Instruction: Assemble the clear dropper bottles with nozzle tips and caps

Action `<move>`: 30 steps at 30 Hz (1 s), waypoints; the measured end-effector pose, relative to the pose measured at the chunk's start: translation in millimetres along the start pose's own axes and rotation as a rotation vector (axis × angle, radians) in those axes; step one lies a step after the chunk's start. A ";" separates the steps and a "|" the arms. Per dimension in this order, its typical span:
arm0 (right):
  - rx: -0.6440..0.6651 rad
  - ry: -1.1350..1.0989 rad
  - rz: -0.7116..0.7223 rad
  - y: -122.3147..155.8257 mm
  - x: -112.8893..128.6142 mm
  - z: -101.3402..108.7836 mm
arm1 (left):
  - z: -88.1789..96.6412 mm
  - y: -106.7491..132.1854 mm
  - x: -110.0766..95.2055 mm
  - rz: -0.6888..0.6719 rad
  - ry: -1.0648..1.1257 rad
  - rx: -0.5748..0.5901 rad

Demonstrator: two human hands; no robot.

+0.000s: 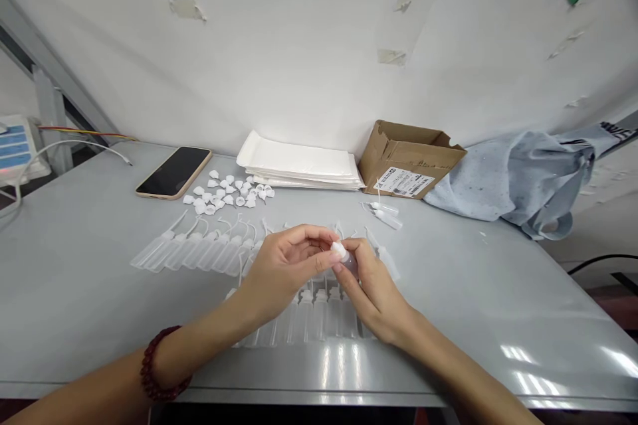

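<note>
Over the middle of the table, my right hand (371,285) grips a small translucent plastic bottle (351,264). Thumb and fingers of my left hand (294,262) pinch the white cap (339,250) at that bottle's mouth. Whether the cap is fully seated I cannot tell. Behind my hands lies a row of similar bottles with thin tubes (204,249), partly hidden by my left hand. A second row of white-topped bottles (309,319) lies nearer to me, below my hands. Loose white caps (219,194) are scattered at the back left.
A phone (174,172) lies left of the caps. White padded envelopes (299,159) are stacked by the wall, beside an open cardboard box (406,159). Blue-grey cloth (498,172) lies at the right. Several tubed bottles (387,214) rest before the box. A white cable (80,141) crosses the left side.
</note>
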State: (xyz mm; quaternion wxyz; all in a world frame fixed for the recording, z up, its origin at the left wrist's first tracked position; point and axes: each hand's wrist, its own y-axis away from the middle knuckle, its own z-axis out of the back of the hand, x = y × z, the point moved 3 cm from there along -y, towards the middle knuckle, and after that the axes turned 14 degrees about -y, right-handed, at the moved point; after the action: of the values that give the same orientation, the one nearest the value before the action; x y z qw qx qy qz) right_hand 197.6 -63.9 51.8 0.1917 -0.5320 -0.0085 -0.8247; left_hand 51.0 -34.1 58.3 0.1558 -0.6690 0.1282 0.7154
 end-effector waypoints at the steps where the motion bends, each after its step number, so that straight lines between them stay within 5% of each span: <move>1: -0.001 0.003 0.013 0.2 0.0 0.2 | -0.1 0.7 -1.5 -0.021 -0.042 -0.005; 13: 0.041 0.061 0.121 -3.2 -1.6 1.7 | 9.5 -3.0 -7.8 -0.181 -0.373 0.012; 21: -0.018 0.120 0.232 -0.6 -5.8 0.3 | 12.5 -5.5 -4.0 -0.010 -0.199 0.123; 26: -0.084 0.254 0.435 -0.1 -12.2 -1.2 | 10.8 -5.3 2.3 0.197 -0.199 0.144; 30: -0.105 0.352 0.521 0.5 -13.8 -1.1 | 9.4 -3.3 0.5 0.191 -0.258 0.163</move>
State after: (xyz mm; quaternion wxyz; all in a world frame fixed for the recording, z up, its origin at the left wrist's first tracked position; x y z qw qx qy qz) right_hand 201.7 -60.4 39.1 0.3671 -0.3746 0.2040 -0.8266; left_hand 43.7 -27.4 58.5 0.1557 -0.5416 0.2276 0.7941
